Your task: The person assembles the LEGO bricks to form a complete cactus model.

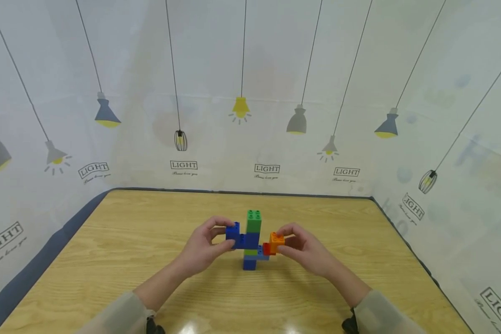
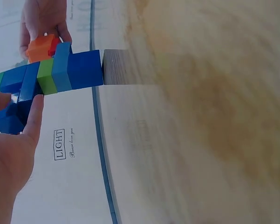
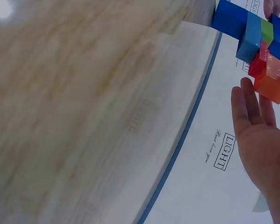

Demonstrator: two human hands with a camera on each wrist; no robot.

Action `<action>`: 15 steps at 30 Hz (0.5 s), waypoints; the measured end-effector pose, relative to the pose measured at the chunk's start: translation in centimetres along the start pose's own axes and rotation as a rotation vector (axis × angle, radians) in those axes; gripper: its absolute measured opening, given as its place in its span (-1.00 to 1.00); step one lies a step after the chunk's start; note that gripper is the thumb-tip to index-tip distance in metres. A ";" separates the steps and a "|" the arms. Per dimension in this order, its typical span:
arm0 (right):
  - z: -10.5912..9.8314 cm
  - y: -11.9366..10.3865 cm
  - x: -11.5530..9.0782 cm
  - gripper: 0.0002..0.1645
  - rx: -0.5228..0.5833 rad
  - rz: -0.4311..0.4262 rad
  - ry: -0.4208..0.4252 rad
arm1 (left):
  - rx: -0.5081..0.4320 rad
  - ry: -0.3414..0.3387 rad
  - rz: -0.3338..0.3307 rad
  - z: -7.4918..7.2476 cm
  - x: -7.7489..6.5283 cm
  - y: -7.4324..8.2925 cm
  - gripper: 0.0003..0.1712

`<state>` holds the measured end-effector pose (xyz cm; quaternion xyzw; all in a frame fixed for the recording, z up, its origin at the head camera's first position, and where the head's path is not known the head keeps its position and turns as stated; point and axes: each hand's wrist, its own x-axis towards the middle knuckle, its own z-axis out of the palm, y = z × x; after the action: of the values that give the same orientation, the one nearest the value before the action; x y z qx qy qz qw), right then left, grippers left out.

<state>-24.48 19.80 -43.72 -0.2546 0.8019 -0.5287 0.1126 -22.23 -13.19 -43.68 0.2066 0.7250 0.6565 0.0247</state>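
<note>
A tower of toy building bricks stands upright in the middle of the table. Its bottom brick is dark blue [image 1: 249, 265], with a light blue brick [image 2: 62, 70] and a lime green brick [image 2: 46, 77] over it. Higher up come a dark blue brick [image 1: 252, 240] and a green brick [image 1: 253, 224] at the top. My left hand [image 1: 198, 250] pinches a dark blue brick [image 1: 232, 234] sticking out at the left. On the right, my right hand [image 1: 311, 256] pinches an orange brick [image 1: 277, 238] between thumb and fingers. A red brick [image 3: 258, 61] sits beside the orange one, over the light blue arm.
The wooden table [image 1: 129, 260] reaches back to a dark blue edge strip [image 1: 217, 191]. Behind and at both sides hangs a pale wall covering [image 1: 208, 60] printed with lamps and the word LIGHT.
</note>
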 end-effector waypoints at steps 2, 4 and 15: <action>0.0 0.1 0.2 -0.54 -0.009 0.014 0.004 | 0.040 0.002 0.008 -0.1 0.2 -0.2 -0.46; 0.0 0.1 0.4 -0.46 -0.030 0.029 0.010 | 0.075 -0.003 0.010 -0.1 0.5 -0.4 -0.39; 0.7 0.4 1.2 -0.33 -0.110 0.058 0.078 | 0.128 -0.014 -0.032 -0.4 1.7 -0.9 -0.19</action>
<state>-25.25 18.72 -44.27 -0.2162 0.8405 -0.4900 0.0826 -24.15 -13.04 -44.07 0.2006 0.7684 0.6071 0.0269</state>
